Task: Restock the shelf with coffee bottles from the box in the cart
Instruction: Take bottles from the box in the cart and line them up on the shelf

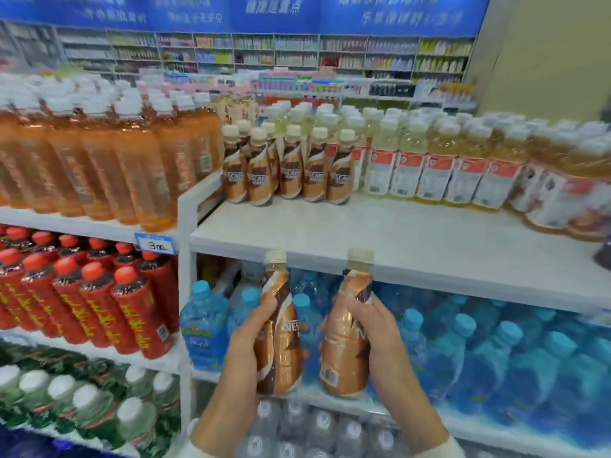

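Your left hand (251, 338): fingers curled round left coffee bottle (284, 352) at mid-body, thumb on label, cap above fingertips. Your right hand (373, 325): fingers wrapped round right coffee bottle (344, 352), thumb high near its shoulder. Both bottles upright, slightly apart, caps level with front edge of white shelf (396, 239). Bare board lies above and beyond your fingertips. Shelved coffee row (291, 170) well beyond fingers, back left of board. Blue water bottles (496, 352) behind your knuckles, one tier down.

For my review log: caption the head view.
Left hand holds one coffee bottle, right hand another, before the shelf.
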`<state>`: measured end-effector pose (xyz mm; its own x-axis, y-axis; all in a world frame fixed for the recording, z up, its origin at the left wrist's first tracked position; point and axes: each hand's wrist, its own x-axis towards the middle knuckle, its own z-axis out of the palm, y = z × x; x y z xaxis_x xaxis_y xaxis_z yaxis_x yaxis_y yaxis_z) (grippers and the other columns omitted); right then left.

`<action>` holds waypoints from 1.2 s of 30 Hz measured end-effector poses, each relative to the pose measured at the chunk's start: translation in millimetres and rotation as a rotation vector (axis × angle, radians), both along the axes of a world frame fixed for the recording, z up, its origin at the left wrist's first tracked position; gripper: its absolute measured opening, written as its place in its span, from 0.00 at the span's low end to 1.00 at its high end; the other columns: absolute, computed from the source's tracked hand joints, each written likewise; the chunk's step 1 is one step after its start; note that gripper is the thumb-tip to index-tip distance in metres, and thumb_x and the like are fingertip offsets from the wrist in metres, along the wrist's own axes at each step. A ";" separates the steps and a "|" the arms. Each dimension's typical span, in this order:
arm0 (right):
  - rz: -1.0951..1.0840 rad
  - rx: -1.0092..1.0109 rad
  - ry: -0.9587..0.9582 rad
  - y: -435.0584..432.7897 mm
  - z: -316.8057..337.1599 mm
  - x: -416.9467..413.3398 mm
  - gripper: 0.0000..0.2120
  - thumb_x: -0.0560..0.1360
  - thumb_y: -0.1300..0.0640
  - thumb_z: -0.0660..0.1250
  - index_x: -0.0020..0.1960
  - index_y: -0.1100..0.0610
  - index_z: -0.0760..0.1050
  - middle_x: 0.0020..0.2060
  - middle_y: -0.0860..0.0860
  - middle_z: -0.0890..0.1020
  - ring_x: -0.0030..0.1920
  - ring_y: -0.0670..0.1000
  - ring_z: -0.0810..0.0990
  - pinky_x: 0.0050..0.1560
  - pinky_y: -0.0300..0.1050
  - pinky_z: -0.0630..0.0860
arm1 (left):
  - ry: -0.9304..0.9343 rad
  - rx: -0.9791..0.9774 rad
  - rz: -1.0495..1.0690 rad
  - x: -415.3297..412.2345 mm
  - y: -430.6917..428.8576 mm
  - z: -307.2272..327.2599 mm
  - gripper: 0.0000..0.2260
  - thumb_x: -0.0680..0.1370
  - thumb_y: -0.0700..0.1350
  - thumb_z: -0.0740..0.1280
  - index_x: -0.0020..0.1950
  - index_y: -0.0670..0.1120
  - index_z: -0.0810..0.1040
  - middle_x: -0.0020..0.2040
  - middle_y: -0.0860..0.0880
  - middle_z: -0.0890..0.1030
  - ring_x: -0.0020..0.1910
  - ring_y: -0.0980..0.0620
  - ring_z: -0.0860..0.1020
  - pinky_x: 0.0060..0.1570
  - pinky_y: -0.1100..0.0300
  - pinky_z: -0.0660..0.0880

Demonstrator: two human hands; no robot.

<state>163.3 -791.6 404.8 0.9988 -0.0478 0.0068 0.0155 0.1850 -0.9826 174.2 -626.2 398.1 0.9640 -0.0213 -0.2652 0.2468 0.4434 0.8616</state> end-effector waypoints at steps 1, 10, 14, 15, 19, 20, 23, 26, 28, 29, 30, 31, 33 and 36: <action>-0.013 -0.002 -0.015 -8.7 6.8 5.9 0.17 0.64 0.40 0.71 0.43 0.53 0.78 0.46 0.70 0.80 0.40 0.60 0.82 0.45 0.58 0.80 | -0.019 -0.004 -0.013 7.2 -7.8 5.5 0.17 0.69 0.56 0.70 0.41 0.43 0.88 0.45 0.35 0.85 0.34 0.42 0.83 0.46 0.47 0.79; -0.217 -0.197 -0.167 -69.4 58.9 63.8 0.16 0.71 0.42 0.67 0.47 0.55 0.75 0.48 0.64 0.80 0.50 0.65 0.81 0.55 0.64 0.78 | -0.304 0.127 -0.140 86.1 -61.2 56.6 0.22 0.71 0.57 0.71 0.55 0.41 0.81 0.47 0.38 0.86 0.41 0.39 0.83 0.50 0.44 0.79; -0.307 -0.318 -0.196 -81.9 71.9 94.7 0.09 0.79 0.47 0.65 0.53 0.53 0.74 0.46 0.51 0.82 0.49 0.52 0.81 0.49 0.47 0.78 | -0.519 0.288 -0.142 129.9 -76.4 70.4 0.18 0.72 0.56 0.73 0.56 0.47 0.81 0.52 0.44 0.86 0.53 0.41 0.84 0.57 0.45 0.79; -0.320 -0.343 -0.200 -83.0 72.8 103.1 0.09 0.79 0.47 0.65 0.54 0.51 0.74 0.46 0.50 0.82 0.48 0.51 0.81 0.49 0.45 0.77 | -0.557 0.322 -0.146 140.3 -79.5 71.8 0.16 0.73 0.56 0.73 0.57 0.49 0.80 0.52 0.47 0.85 0.54 0.44 0.83 0.56 0.50 0.80; -0.344 -0.414 -0.222 -82.5 70.9 128.9 0.06 0.81 0.48 0.64 0.56 0.46 0.70 0.47 0.42 0.79 0.48 0.45 0.78 0.46 0.38 0.73 | -0.599 0.419 -0.163 167.6 -85.6 70.2 0.07 0.80 0.52 0.69 0.57 0.58 0.76 0.55 0.55 0.82 0.52 0.66 0.81 0.50 0.72 0.75; -0.334 -0.434 -0.227 -81.8 69.8 132.5 0.06 0.81 0.49 0.64 0.57 0.46 0.70 0.48 0.42 0.79 0.48 0.44 0.78 0.46 0.37 0.72 | -0.591 0.459 -0.173 172.6 -84.5 66.1 0.13 0.78 0.57 0.69 0.62 0.59 0.75 0.59 0.54 0.81 0.57 0.64 0.80 0.57 0.68 0.75; -0.318 -0.466 -0.233 -80.9 61.2 141.2 0.08 0.82 0.49 0.64 0.60 0.46 0.69 0.54 0.42 0.80 0.53 0.42 0.78 0.53 0.37 0.72 | -0.640 0.580 -0.192 186.5 -84.0 47.9 0.34 0.73 0.69 0.69 0.75 0.56 0.68 0.70 0.54 0.76 0.69 0.53 0.74 0.71 0.47 0.70; -0.309 -0.488 -0.231 -79.7 55.1 146.7 0.10 0.82 0.48 0.64 0.60 0.39 0.67 0.55 0.35 0.77 0.55 0.38 0.77 0.54 0.34 0.70 | -0.678 0.563 -0.197 187.1 -86.2 44.3 0.30 0.76 0.63 0.67 0.76 0.56 0.67 0.69 0.59 0.76 0.68 0.59 0.74 0.72 0.51 0.69; -0.303 -0.491 -0.226 -80.7 54.1 147.0 0.09 0.81 0.46 0.64 0.59 0.37 0.66 0.54 0.32 0.76 0.54 0.36 0.77 0.52 0.31 0.70 | -0.681 0.550 -0.226 186.6 -86.6 45.0 0.28 0.77 0.63 0.68 0.75 0.57 0.67 0.68 0.60 0.77 0.67 0.61 0.74 0.71 0.53 0.69; -0.291 -0.490 -0.222 -82.6 52.6 146.0 0.10 0.81 0.45 0.65 0.58 0.36 0.66 0.54 0.32 0.77 0.53 0.34 0.77 0.51 0.31 0.70 | -0.679 0.557 -0.241 186.4 -85.1 45.2 0.29 0.76 0.64 0.68 0.74 0.57 0.68 0.67 0.60 0.78 0.66 0.62 0.75 0.71 0.54 0.70; -0.271 -0.484 -0.216 -85.4 50.4 144.4 0.11 0.80 0.44 0.66 0.59 0.36 0.67 0.53 0.33 0.78 0.52 0.33 0.77 0.52 0.32 0.72 | -0.669 0.559 -0.254 186.7 -82.0 44.6 0.29 0.75 0.65 0.69 0.73 0.56 0.70 0.66 0.59 0.79 0.65 0.61 0.76 0.70 0.54 0.71; -0.247 -0.474 -0.204 -89.7 46.0 142.6 0.14 0.79 0.44 0.68 0.61 0.37 0.67 0.53 0.35 0.79 0.52 0.33 0.78 0.54 0.34 0.73 | -0.656 0.559 -0.279 187.1 -77.8 43.7 0.29 0.75 0.64 0.71 0.72 0.56 0.71 0.64 0.59 0.80 0.63 0.61 0.77 0.69 0.53 0.72; -0.183 -0.461 -0.168 -101.2 37.0 138.3 0.23 0.76 0.47 0.73 0.67 0.42 0.68 0.55 0.39 0.81 0.55 0.36 0.80 0.59 0.40 0.74 | -0.621 0.547 -0.350 189.2 -66.6 39.6 0.32 0.72 0.59 0.75 0.73 0.54 0.70 0.64 0.55 0.81 0.63 0.57 0.79 0.67 0.52 0.73; -0.057 -0.428 -0.125 -116.2 34.2 133.7 0.33 0.68 0.56 0.78 0.70 0.47 0.68 0.56 0.42 0.83 0.57 0.43 0.82 0.60 0.42 0.76 | -0.582 0.640 -0.394 196.2 -55.8 34.9 0.32 0.71 0.46 0.79 0.72 0.55 0.70 0.65 0.53 0.80 0.62 0.56 0.80 0.67 0.51 0.74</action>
<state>297.0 -907.7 439.0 0.9850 -0.0692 0.1582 0.1372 -0.2424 -0.9604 370.3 -682.0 433.0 0.9030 -0.3900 0.1805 -0.2665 -0.1787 0.9471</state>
